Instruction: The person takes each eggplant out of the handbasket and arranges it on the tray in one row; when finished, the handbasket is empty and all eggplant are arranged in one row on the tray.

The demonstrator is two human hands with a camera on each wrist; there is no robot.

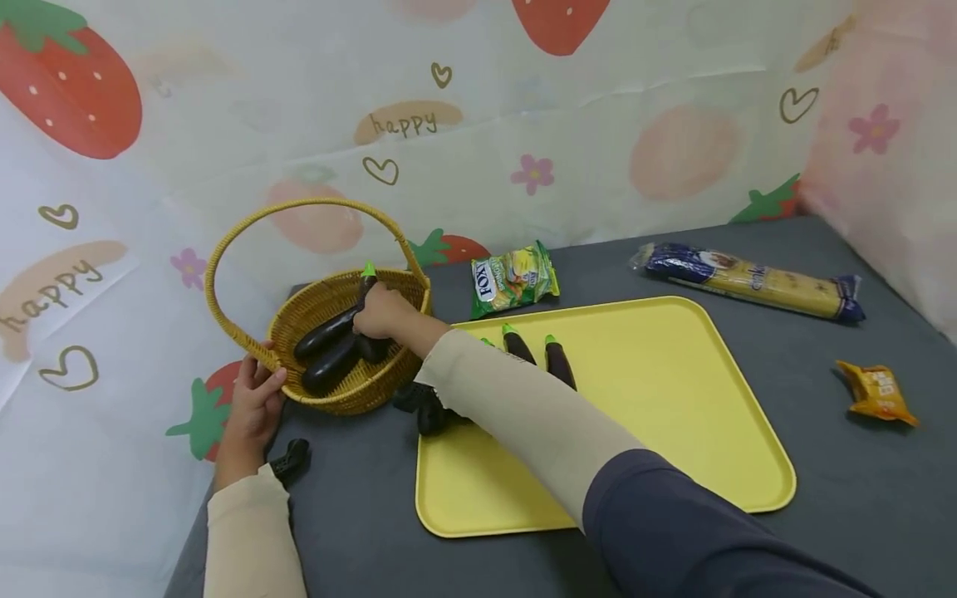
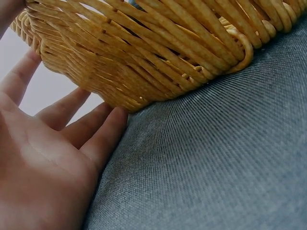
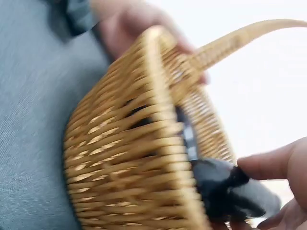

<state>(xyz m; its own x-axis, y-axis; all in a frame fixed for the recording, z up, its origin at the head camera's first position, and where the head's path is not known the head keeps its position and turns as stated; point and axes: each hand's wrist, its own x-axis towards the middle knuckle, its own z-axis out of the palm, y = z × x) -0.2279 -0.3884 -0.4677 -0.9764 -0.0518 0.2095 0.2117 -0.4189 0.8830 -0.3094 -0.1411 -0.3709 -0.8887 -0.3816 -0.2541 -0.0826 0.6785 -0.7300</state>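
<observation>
A yellow wicker basket (image 1: 381, 394) with a tall arched handle stands at the left, with dark eggplants (image 1: 329, 365) lying inside. My right hand (image 1: 385, 314) reaches over the basket's right side and holds an eggplant with a green stem tip (image 1: 369, 271). In the right wrist view, thumb and fingers pinch this glossy dark eggplant (image 3: 220, 184) at the rim. My left hand (image 1: 257, 399) grips the basket's left side near the handle's foot, thumb by the rim. Its spread fingers touch the woven wall (image 2: 129, 62) in the left wrist view.
A yellow tray (image 1: 658, 415) lies right of the basket, with several eggplants (image 1: 559, 363) partly hidden by my right sleeve. Behind it sits a green FOXY'S-like snack bag (image 1: 516, 278). A pasta packet (image 1: 748, 281) and a small orange packet (image 1: 876, 394) lie at the right.
</observation>
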